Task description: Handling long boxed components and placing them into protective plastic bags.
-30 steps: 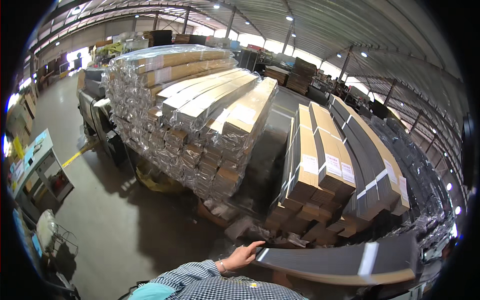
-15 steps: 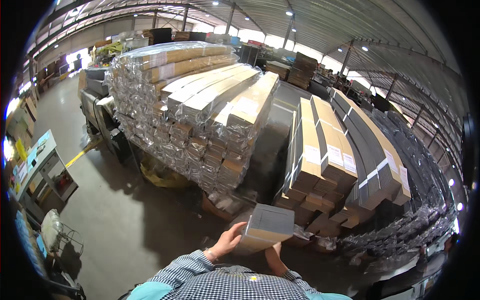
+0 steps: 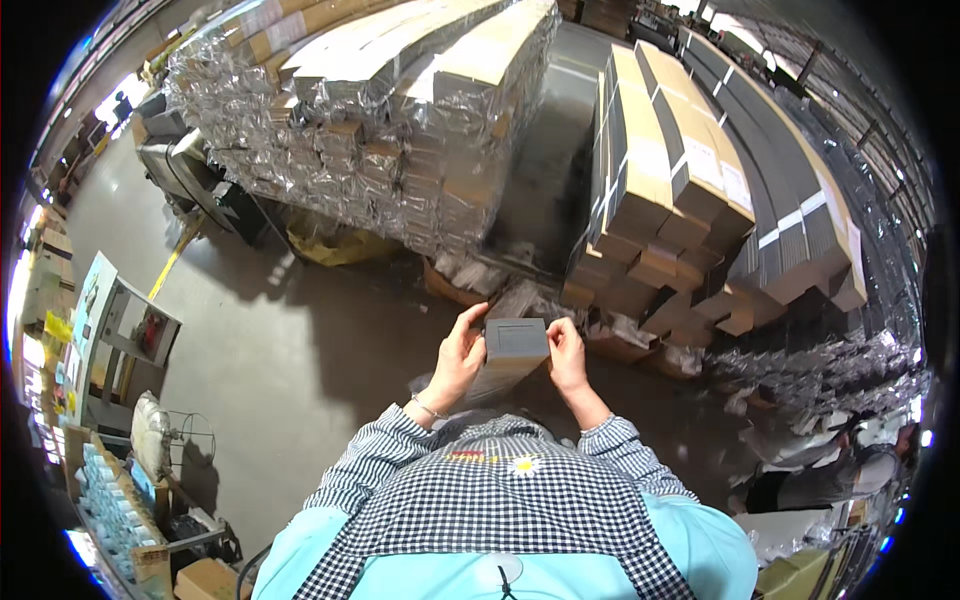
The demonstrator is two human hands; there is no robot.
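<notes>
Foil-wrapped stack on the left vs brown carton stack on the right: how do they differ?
The foil-wrapped stack is sheathed in crinkled silver film; the brown carton stack shows bare cardboard with white labels. The foil-wrapped stack is wider and bulkier; the brown carton stack is narrower, with dark packs alongside. Both hold long slim boxes laid lengthwise, ends toward the camera.

Left hand (image 3: 461,352): raised at frame centre, fingers curled, thumb up, gripping. Bracelet at wrist; checked sleeve to forearm. Right hand (image 3: 567,355): level with left, just right of centre, fingers pinched closed. Both forearms rise from lower centre, converging upward.
</notes>
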